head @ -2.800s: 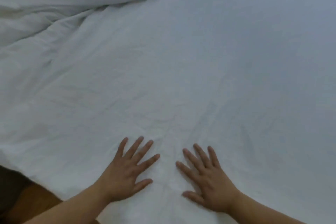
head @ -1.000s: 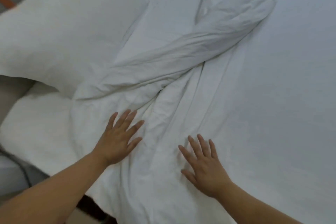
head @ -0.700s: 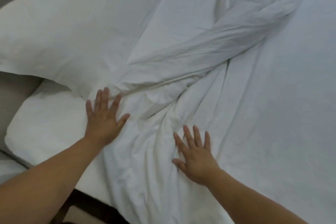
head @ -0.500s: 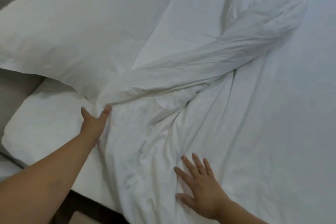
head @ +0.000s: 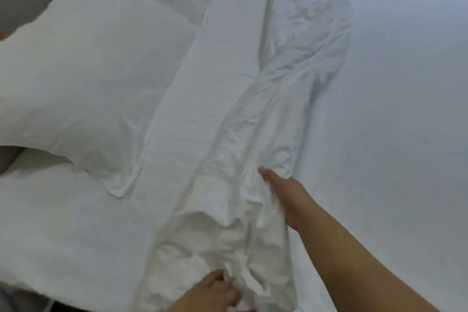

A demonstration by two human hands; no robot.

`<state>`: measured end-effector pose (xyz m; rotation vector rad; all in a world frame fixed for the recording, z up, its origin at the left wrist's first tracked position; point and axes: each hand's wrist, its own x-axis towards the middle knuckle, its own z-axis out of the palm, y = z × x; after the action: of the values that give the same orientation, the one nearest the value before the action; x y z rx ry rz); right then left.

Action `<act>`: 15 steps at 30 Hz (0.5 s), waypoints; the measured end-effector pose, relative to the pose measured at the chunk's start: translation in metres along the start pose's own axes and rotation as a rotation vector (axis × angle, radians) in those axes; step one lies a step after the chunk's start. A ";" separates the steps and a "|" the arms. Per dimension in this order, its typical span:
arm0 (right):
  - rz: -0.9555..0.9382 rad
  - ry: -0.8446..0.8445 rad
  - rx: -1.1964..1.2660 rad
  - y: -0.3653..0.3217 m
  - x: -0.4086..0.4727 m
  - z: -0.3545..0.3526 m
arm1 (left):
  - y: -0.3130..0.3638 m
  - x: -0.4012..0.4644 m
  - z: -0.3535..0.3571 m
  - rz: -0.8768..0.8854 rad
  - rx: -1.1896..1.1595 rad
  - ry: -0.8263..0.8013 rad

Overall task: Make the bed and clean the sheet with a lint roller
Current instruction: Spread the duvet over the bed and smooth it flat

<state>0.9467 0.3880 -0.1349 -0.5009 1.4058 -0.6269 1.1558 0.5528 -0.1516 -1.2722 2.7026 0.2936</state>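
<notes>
Since earlier frame, left hand point(head: 215, 291) dropped from pillow point(head: 96, 78) edge; both hands' fingers clamped on bunched sheet point(head: 228, 210), right hand point(head: 286, 197) beyond left fingertips; uneven pull risked fresh creases

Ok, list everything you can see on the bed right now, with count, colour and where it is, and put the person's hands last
Pillow: one, white, upper left, lying flat at the bed's left end.
Bunched sheet: one, white, a crumpled ridge that runs from the top centre down to the bottom centre.
Flat bedding: white, smooth, across the whole right side.
Mattress surface: white, exposed at lower left below the pillow.
Lint roller: none in view.
Left hand: one, bottom centre, fingers closed on the bunched sheet.
Right hand: one, centre right, fingers tucked into the bunched sheet; whether it grips is unclear.
</notes>
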 end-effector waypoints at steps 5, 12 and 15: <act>0.043 0.490 -0.342 0.082 -0.020 -0.124 | 0.021 -0.004 0.018 -0.144 -0.154 0.381; 0.003 0.202 -0.087 0.105 -0.048 -0.166 | -0.013 0.039 0.000 -0.938 -0.838 -0.126; 0.077 0.022 -0.085 0.118 -0.056 -0.172 | 0.001 0.039 0.006 -0.874 -0.842 -0.211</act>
<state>0.7856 0.5209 -0.1903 -0.5056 1.4706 -0.5132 1.1309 0.5260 -0.1650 -2.2700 1.5973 1.3891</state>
